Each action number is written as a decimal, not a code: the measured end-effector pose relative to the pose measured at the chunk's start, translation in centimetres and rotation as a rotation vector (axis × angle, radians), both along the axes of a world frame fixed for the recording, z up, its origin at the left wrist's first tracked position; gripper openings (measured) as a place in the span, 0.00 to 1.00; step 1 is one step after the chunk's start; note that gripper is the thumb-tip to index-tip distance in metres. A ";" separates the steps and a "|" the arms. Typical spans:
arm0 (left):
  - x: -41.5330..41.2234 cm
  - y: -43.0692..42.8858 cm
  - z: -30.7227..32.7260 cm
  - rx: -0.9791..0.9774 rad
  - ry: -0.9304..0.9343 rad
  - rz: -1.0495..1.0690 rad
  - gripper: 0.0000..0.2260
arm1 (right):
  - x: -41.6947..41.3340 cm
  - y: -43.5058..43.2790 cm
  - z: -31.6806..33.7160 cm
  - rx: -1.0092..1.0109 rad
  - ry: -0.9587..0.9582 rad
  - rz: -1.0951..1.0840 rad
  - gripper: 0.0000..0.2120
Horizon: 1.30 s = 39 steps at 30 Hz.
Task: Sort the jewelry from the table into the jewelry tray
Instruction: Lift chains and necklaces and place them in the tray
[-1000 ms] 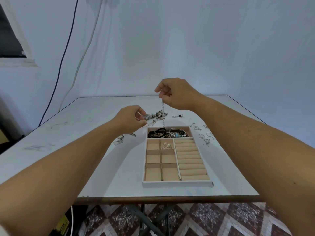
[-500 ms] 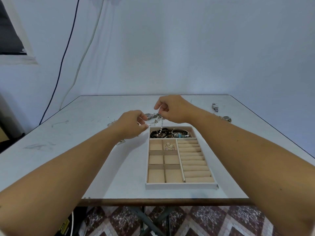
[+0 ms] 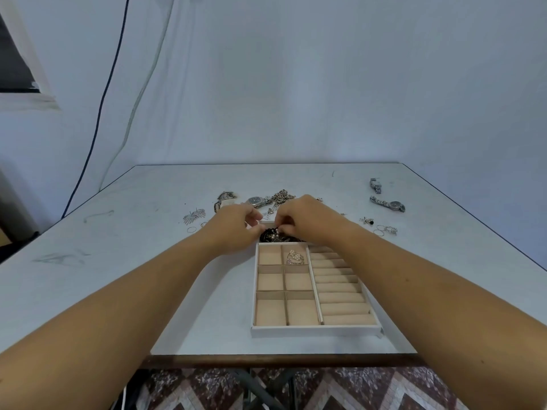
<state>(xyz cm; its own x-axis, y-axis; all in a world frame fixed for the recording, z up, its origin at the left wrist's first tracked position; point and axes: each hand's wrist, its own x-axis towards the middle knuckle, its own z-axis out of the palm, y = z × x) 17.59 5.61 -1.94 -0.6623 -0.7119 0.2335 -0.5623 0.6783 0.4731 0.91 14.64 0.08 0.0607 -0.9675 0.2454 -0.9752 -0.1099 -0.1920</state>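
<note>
A white jewelry tray (image 3: pixel 313 331) with beige compartments lies near the table's front edge. Its far long compartment holds a dark pile of bracelets (image 3: pixel 268 236). One small square compartment holds a pearl piece (image 3: pixel 294 257). My left hand (image 3: pixel 233 229) and my right hand (image 3: pixel 305 218) meet over that far compartment. Both pinch a silver chain necklace (image 3: pixel 276 231) that rests low on the pile. The hands hide most of the chain and the compartment's right part.
Loose on the table behind the tray are a watch (image 3: pixel 257 200) and a chain heap (image 3: pixel 282 196). A leaf earring (image 3: pixel 194 216) lies at left. Two watches (image 3: pixel 387 204) and small rings (image 3: pixel 384 229) lie at right. The table's front edge (image 3: pixel 281 358) is close.
Both hands came down from above the table to the tray's far compartment. The dangling chain dropped with them onto the pile there.
</note>
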 end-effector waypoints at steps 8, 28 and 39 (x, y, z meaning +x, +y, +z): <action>0.1 0.4 0.2 -0.089 -0.068 -0.038 0.10 | -0.8 0.1 -0.1 0.025 -0.071 -0.018 0.07; -2.9 -6.6 0.8 -0.188 -0.342 0.084 0.25 | -6.1 -7.3 0.3 0.208 0.182 -0.223 0.25; -9.7 -9.2 0.2 -0.173 -0.399 0.141 0.21 | -9.2 -11.9 -1.5 0.195 0.026 -0.249 0.21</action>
